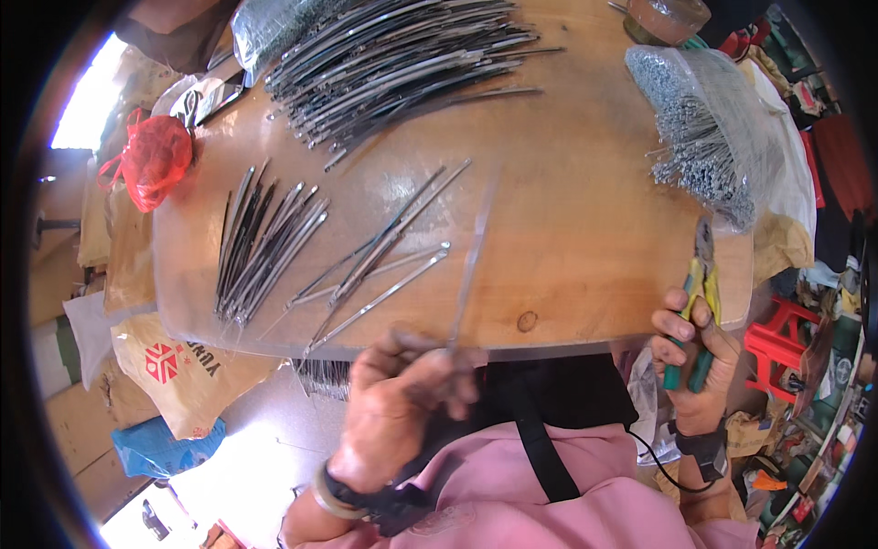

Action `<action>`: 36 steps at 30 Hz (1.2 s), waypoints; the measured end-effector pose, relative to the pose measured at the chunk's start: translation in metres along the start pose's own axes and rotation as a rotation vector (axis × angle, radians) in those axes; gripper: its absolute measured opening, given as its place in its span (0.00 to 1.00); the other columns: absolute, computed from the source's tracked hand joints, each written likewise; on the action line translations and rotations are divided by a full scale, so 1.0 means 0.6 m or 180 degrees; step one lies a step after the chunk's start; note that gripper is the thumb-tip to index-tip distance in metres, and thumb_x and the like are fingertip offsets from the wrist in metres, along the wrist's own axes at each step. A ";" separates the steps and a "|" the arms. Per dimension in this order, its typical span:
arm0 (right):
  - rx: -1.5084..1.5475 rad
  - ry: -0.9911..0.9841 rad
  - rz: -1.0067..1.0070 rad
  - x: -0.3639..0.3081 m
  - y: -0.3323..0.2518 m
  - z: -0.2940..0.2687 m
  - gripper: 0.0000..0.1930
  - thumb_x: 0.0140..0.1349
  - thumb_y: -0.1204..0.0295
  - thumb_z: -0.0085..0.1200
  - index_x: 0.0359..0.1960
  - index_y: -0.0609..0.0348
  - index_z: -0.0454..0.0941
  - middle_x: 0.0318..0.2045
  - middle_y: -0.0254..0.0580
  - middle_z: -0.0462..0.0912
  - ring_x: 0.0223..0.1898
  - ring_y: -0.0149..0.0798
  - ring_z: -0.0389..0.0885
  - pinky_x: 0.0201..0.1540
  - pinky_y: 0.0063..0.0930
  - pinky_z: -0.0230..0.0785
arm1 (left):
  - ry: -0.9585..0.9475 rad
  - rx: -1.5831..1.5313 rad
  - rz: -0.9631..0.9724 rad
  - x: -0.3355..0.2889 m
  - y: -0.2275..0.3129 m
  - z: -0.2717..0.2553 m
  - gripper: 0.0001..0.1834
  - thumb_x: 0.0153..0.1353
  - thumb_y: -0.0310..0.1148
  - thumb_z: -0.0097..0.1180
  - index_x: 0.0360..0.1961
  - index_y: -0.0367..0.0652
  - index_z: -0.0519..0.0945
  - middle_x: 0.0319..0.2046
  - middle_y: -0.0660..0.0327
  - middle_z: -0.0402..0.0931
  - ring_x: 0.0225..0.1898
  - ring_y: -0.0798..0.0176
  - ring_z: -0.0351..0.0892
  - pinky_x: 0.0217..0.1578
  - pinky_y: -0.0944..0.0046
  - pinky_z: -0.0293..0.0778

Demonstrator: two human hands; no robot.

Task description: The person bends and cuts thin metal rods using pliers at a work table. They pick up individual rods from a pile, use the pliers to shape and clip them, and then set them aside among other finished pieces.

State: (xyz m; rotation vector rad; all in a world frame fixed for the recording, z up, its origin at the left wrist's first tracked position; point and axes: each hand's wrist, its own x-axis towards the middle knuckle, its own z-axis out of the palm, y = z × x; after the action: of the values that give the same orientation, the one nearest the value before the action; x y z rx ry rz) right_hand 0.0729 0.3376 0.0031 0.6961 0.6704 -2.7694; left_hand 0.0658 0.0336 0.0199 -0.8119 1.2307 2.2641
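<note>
Near the table's front edge, my left hand (395,403) pinches the lower end of a thin metal strip (472,252), whose far end is blurred. Off to the right, my right hand (700,361) is wrapped round the green-and-yellow handles of a pair of pliers (702,265); their jaws point away from me and appear closed. Just beyond my left hand, several loose metal strips (389,242) lie crossed on the table. A small bunch of similar strips (274,252) lies to their left.
A large heap of strips (393,69) covers the far part of the wooden table (567,229). A clear bag of thin metal pieces (704,133) sits at the right, a tape roll (666,18) behind it. A red plastic bag (157,157) is at the left edge; a red stool (777,348) stands right.
</note>
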 end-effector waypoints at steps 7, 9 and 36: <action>-0.0927 -0.0443 -0.0365 0.002 0.017 0.030 0.10 0.55 0.71 0.62 0.31 0.59 0.72 0.43 0.42 0.68 0.36 0.34 0.70 0.32 0.26 0.66 | -0.1401 -0.1176 -0.0826 0.010 -0.055 0.051 0.24 0.55 0.22 0.60 0.55 0.35 0.71 0.31 0.51 0.77 0.26 0.55 0.77 0.24 0.63 0.71; -0.1388 -0.0344 -0.0759 -0.003 -0.001 0.030 0.10 0.53 0.71 0.64 0.33 0.61 0.76 0.44 0.46 0.71 0.35 0.36 0.73 0.33 0.27 0.67 | -0.1498 -0.1340 -0.1079 0.002 -0.062 0.036 0.19 0.54 0.22 0.61 0.49 0.34 0.77 0.29 0.51 0.77 0.23 0.55 0.76 0.23 0.62 0.70; -0.6311 -0.2681 -0.2642 0.068 -0.024 0.082 0.15 0.37 0.78 0.59 0.32 0.67 0.78 0.42 0.48 0.75 0.39 0.47 0.76 0.52 0.48 0.58 | -0.1097 0.1514 -0.0717 0.008 -0.055 0.044 0.02 0.59 0.18 0.58 0.34 0.32 0.79 0.26 0.60 0.78 0.25 0.72 0.75 0.26 0.74 0.70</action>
State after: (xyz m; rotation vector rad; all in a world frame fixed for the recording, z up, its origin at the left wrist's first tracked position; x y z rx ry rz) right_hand 0.0135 0.3228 0.0272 -1.1796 2.7503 -0.9910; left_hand 0.0752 0.0735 0.0087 -0.3437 1.3513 1.7353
